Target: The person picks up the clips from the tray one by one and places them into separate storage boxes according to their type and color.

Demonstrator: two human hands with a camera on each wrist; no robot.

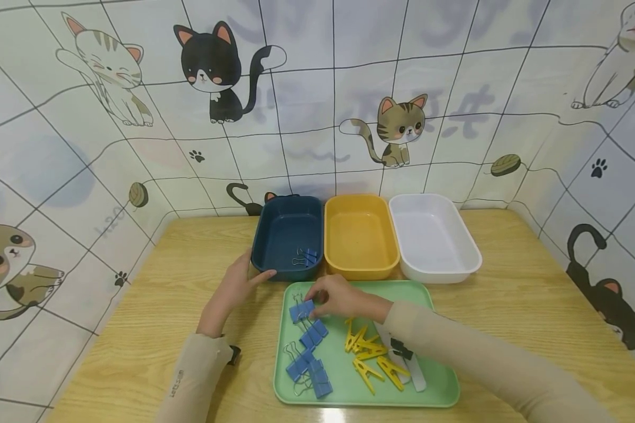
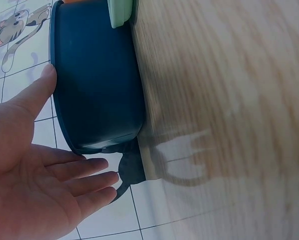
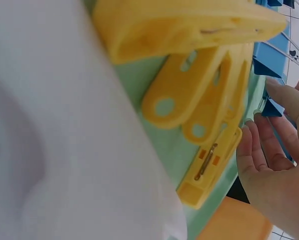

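My left hand [image 1: 237, 281] steadies the dark blue bin [image 2: 97, 75], thumb on its rim and fingers extended along its outer side. Inside that bin [image 1: 287, 229] lies a blue binder clip [image 1: 310, 256] with wire handles. Over the back left of the green tray [image 1: 344, 395], my right hand [image 1: 341, 297] pinches a blue binder clip [image 1: 300, 311] between thumb and fingers. In the right wrist view, thumb and fingertips sit around this clip [image 3: 273, 107]. Several more blue binder clips [image 1: 313, 333] lie along the tray's left side.
Yellow clothespins [image 1: 370, 349] lie in a pile mid-tray. Beside them are white flat-handled items [image 1: 417, 376] with black parts, partly under my right forearm. A yellow bin [image 1: 361, 273] and a white bin [image 1: 444, 276] stand right of the blue one, before a cat-patterned wall covering.
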